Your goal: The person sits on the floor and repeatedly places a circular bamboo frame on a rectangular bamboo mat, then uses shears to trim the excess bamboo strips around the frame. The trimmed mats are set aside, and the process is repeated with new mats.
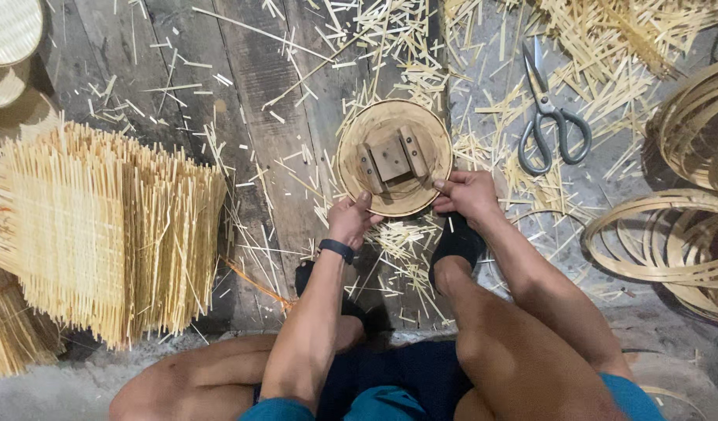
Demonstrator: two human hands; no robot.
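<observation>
A round wooden mould with a bamboo hoop around its rim and a square block with two metal brackets on top lies on the plank floor. My left hand grips its lower left edge, thumb pressed on the rim. My right hand holds the lower right edge, fingers curled over the rim. A dark band sits on my left wrist. My feet in black socks rest just below the mould.
Stacked woven bamboo mats lie at the left. Grey scissors rest at the upper right. Bamboo hoops pile at the right edge. Woven discs sit top left. Cut bamboo slivers litter the floor.
</observation>
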